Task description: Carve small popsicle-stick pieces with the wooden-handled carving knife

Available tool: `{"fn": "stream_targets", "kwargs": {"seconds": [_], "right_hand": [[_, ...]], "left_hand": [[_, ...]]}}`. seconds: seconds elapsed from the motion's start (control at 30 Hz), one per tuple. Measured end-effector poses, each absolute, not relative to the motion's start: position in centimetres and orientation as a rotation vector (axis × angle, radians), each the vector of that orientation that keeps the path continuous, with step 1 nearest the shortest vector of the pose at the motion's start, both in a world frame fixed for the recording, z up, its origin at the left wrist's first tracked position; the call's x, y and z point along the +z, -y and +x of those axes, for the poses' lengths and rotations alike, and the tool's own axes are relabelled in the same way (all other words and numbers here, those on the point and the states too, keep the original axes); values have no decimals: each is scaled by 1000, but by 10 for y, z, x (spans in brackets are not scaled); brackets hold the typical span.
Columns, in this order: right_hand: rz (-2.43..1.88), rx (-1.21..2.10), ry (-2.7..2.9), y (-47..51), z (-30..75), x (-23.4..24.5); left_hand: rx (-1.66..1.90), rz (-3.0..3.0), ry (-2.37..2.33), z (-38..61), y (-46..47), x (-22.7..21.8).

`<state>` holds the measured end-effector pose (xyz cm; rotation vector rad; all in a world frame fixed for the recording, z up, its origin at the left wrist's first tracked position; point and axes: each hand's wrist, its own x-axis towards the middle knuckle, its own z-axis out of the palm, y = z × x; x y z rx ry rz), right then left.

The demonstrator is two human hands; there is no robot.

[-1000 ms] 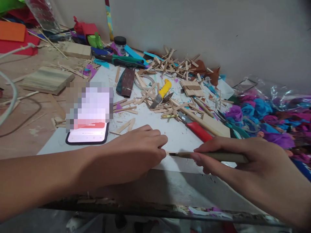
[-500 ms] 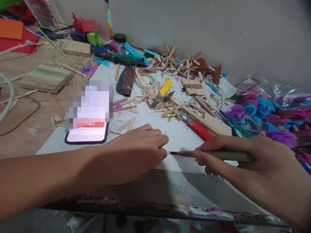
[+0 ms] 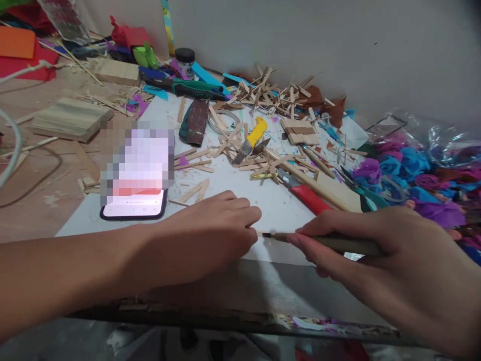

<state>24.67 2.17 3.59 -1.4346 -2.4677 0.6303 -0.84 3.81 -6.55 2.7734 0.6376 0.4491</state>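
My right hand (image 3: 379,260) is closed round the handle of a slim olive-handled tool (image 3: 330,242), held almost level. Its narrow dark end (image 3: 267,235) points left, right beside the fingertips of my left hand (image 3: 229,225). That hand is closed low over white paper (image 3: 225,185), knuckles up. Its fingers pinch something hidden, and a tiny pale bit shows between them and the tool's end. Beyond my right hand lies a red-handled cutter (image 3: 308,199).
A lit phone (image 3: 133,208) lies beyond my left forearm. Craft sticks (image 3: 263,90), a yellow utility knife (image 3: 256,131) and green-handled pliers (image 3: 195,89) litter the paper. Crepe-paper flowers (image 3: 409,165) are heaped right. The worn table edge (image 3: 210,313) runs near me.
My right hand and the olive-handled tool have shifted slightly left, bringing its dark end nearer my left fingertips. My left hand keeps its closed hold almost in place.
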Motion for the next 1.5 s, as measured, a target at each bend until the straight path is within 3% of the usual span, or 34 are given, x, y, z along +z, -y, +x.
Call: {"fn": "stream_targets", "kwargs": {"seconds": [0.23, 0.6, 1.0, 1.5], "right_hand": [[-1466, 692, 2468, -22, 245, 37], [-1759, 929, 2028, -23, 263, 29], [-1571, 694, 2123, -18, 262, 29], [-1538, 692, 2199, -19, 265, 26]], "left_hand": [[459, 2775, -643, -10, -37, -64], [463, 2785, -664, -6, -36, -57], [484, 2781, -662, -8, -35, -54], [459, 2792, -666, -7, -36, -53]]}}
